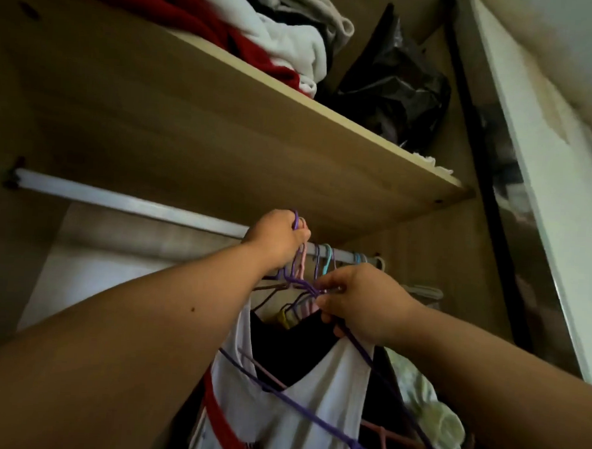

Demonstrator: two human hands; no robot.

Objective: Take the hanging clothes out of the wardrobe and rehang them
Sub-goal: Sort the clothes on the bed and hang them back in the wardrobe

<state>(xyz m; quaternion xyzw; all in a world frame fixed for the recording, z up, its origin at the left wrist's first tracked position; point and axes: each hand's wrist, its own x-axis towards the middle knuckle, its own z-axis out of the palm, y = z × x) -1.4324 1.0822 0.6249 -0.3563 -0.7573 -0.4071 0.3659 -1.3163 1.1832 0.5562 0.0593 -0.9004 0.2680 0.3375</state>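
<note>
A metal wardrobe rail (124,202) runs from the far left to the right under a wooden shelf. Several coloured hanger hooks (323,260) sit on its right end. My left hand (276,238) is raised at the rail and grips a purple hanger hook, with pink hooks beside its fingers. My right hand (359,301) is just below the rail and pinches the neck of a purple hanger (311,421). A white sleeveless garment with red trim (316,400) hangs on it. Behind it hang a black garment (284,347) and a pale green one (429,406).
The wooden shelf (291,148) overhead carries folded red and white clothes (263,40) and a black plastic bag (395,78). A dark-framed sliding door (528,219) stands at the right. The left stretch of the rail carries no hangers.
</note>
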